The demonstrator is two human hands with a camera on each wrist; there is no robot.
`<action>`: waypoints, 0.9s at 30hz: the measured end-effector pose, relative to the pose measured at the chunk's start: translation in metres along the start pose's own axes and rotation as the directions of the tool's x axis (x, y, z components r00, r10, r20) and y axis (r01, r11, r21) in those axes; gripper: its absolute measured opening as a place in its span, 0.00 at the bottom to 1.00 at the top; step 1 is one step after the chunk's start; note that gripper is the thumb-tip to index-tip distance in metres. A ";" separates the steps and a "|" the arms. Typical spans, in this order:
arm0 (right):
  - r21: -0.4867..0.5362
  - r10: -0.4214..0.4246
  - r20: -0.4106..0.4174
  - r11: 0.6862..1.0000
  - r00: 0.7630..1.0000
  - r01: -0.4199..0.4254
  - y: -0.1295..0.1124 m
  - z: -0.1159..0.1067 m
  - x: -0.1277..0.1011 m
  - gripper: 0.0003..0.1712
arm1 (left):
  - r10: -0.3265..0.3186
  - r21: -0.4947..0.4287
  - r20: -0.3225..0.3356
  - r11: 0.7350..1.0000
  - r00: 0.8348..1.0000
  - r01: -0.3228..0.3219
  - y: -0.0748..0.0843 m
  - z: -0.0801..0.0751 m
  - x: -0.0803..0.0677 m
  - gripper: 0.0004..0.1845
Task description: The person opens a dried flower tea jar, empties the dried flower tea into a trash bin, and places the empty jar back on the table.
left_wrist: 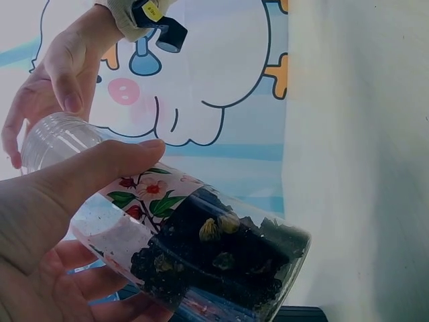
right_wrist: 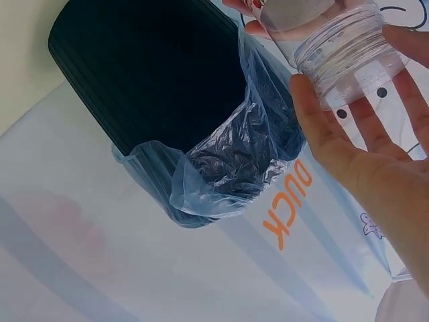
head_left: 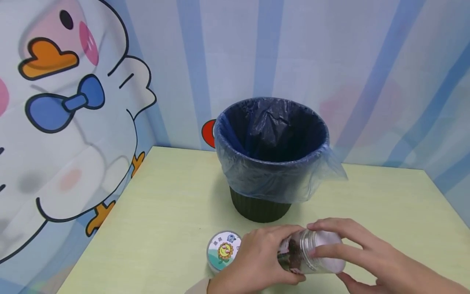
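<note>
A clear plastic jar [left_wrist: 221, 248] with a flower-printed label lies tilted in my left hand [head_left: 262, 255], whose fingers and thumb wrap around its body. Dark dried pieces with a few yellowish bits, like loose tea, have gathered toward its base. My right hand [right_wrist: 372, 161] spans the jar's threaded neck [right_wrist: 345, 47], with fingertips and thumb at opposite sides of it. In the head view, the jar's pale neck end [head_left: 328, 253] faces right. Beside my left wrist, a round lid [head_left: 222, 250] with a sunflower picture rests on the table, partly covered by that hand.
A dark ribbed bin [head_left: 260, 208] stands on the pale yellow table [head_left: 176, 192] beyond my hands. Its blue plastic liner [head_left: 264, 179] folds over the rim, with a loose end at right. A cartoon-printed backdrop [head_left: 227, 49] hangs behind and at left.
</note>
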State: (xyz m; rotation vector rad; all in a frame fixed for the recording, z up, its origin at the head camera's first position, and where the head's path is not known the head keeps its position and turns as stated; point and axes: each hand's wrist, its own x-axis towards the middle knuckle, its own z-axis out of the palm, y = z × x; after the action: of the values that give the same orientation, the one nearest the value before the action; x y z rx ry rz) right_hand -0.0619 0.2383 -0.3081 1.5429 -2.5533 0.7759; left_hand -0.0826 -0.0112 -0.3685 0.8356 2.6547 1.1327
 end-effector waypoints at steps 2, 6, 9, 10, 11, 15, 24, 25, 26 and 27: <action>-0.024 0.002 -0.029 1.000 1.000 -0.003 0.001 0.001 -0.001 0.30 | 0.001 0.000 -0.004 1.000 1.000 -0.001 0.000 0.000 0.001 0.39; -0.067 0.026 -0.067 0.997 0.997 -0.031 0.002 0.000 -0.003 0.30 | 0.014 0.014 -0.022 1.000 1.000 -0.014 0.000 0.000 0.002 0.39; -0.087 0.044 -0.076 0.995 0.996 -0.050 0.004 0.000 -0.004 0.30 | 0.025 0.026 -0.034 0.999 0.999 -0.024 -0.001 0.001 0.002 0.39; -0.085 0.044 -0.080 0.995 0.996 -0.051 0.004 0.000 -0.005 0.30 | 0.026 0.026 -0.036 0.999 0.999 -0.025 -0.001 0.001 0.002 0.39; -0.087 0.047 -0.084 0.995 0.995 -0.054 0.004 0.000 -0.005 0.30 | 0.029 0.025 -0.038 0.999 0.999 -0.029 -0.001 0.001 0.002 0.39; -0.109 0.048 -0.096 0.992 0.994 -0.058 0.002 -0.004 -0.005 0.28 | 0.031 0.019 -0.043 0.999 0.999 -0.030 -0.001 0.001 0.002 0.39; -0.158 0.031 -0.170 0.986 0.985 -0.058 0.000 -0.009 -0.008 0.30 | 0.035 0.035 -0.066 0.999 0.997 -0.033 -0.001 0.001 0.001 0.40; -0.169 0.035 -0.174 0.983 0.984 -0.065 0.001 -0.009 -0.009 0.30 | 0.043 0.040 -0.073 0.998 0.996 -0.040 -0.002 0.001 0.001 0.40; -0.172 0.032 -0.183 0.983 0.983 -0.064 0.002 -0.009 -0.010 0.31 | 0.051 0.046 -0.081 0.998 0.995 -0.047 -0.002 0.001 0.001 0.40; -0.170 0.028 -0.193 0.983 0.981 -0.062 0.004 -0.008 -0.012 0.31 | 0.058 0.052 -0.089 0.997 0.994 -0.054 -0.003 0.002 0.001 0.41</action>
State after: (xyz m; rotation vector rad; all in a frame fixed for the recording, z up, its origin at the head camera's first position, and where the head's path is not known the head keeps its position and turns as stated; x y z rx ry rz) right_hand -0.0610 0.2528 -0.3061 1.2972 -2.4511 0.6472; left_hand -0.0841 -0.0111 -0.3713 0.8935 2.7598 1.1478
